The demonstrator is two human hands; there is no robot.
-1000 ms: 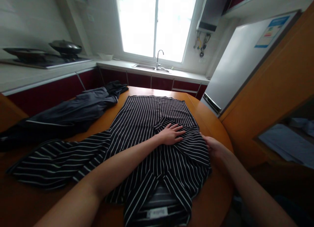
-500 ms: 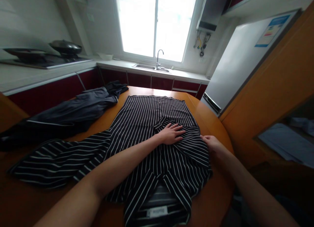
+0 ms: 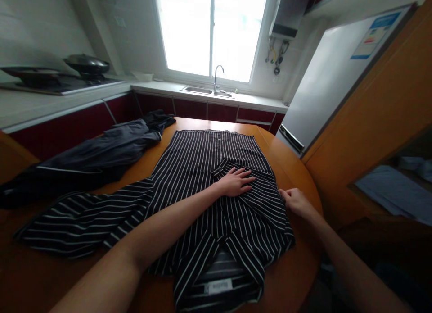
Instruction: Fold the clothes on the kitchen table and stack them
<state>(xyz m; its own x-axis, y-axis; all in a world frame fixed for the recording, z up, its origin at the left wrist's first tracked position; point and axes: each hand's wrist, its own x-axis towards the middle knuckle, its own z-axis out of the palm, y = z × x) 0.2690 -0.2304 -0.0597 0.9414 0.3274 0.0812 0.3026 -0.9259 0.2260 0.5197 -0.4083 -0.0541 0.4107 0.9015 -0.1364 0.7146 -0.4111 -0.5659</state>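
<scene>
A black shirt with white stripes (image 3: pixel 189 169) lies front up on the wooden table, its collar (image 3: pixel 248 265) towards me. One sleeve (image 3: pixel 84 218) stretches out to the left; the other is folded across the front. My left hand (image 3: pixel 235 182) rests flat on that folded sleeve, fingers spread. At the shirt's right edge, my right hand (image 3: pixel 295 201) pinches the cloth between thumb and fingers. The remaining fingers of that hand are curled.
Dark clothes (image 3: pixel 101 148) lie heaped on the table's left side. The round wooden table (image 3: pixel 286 157) ends close to my right hand. Beyond it are a counter with a sink (image 3: pixel 199 90), a stove with pans (image 3: pixel 86 63) and a fridge (image 3: pixel 330 79).
My right hand has shifted slightly to the right, and the shirt's right edge has moved outward with it. My left hand stays on the folded sleeve.
</scene>
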